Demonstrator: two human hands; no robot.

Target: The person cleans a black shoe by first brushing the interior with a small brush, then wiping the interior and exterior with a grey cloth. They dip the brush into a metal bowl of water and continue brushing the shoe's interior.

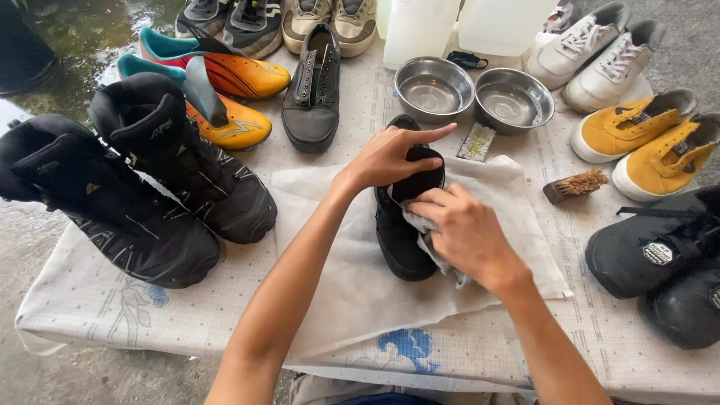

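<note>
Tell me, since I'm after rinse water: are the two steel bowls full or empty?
Cannot tell. Both steel bowls stand upright behind the black shoe, their shiny insides showing only reflections; clear water would look alike.

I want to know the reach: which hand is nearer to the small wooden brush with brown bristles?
The right hand, holding a grey cloth on the black shoe, is nearer to the small wooden brush, which lies to its right. The left hand grips the shoe's opening, farther away.
</note>
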